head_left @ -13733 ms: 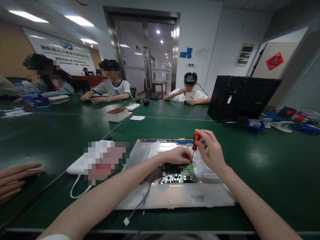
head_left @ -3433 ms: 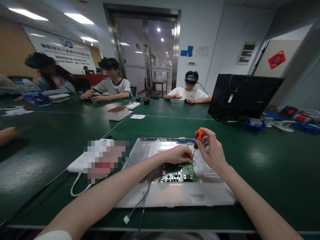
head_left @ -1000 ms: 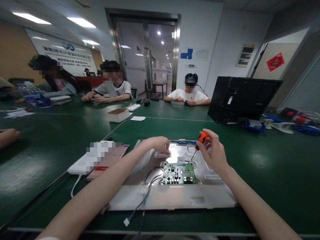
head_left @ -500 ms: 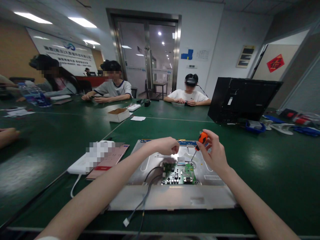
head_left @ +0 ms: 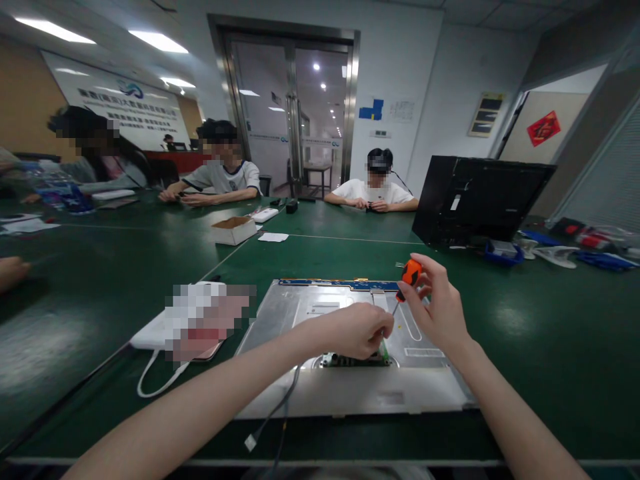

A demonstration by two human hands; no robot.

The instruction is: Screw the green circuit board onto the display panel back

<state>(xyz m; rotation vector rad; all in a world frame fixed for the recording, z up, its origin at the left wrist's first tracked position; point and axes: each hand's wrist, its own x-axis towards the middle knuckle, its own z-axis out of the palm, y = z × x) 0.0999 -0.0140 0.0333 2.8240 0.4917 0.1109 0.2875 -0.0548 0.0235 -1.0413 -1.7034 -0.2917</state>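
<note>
A silver metal panel [head_left: 320, 393] lies flat on the green table in front of me. A small green circuit board [head_left: 350, 361] sits in its middle, mostly hidden under my left hand [head_left: 357, 330]. That hand is curled into a pinch over the board's right edge; what it pinches is too small to see. My right hand [head_left: 437, 303] grips a short orange-handled screwdriver [head_left: 409, 275], its thin shaft slanting down toward the left hand's fingertips. A grey cable [head_left: 280, 413] runs off the panel's near edge.
A white flat device [head_left: 155, 330] with a white cord lies left of the panel. A black monitor back [head_left: 480, 200] stands at the right, blue trays beside it. A cardboard box [head_left: 234, 230] sits further back. Several people sit around the table; another person's hand [head_left: 10, 272] rests at the left edge.
My left hand came back from the far part of the panel onto the circuit board and closed into a pinch. The right hand with the screwdriver lifted slightly and shifted right.
</note>
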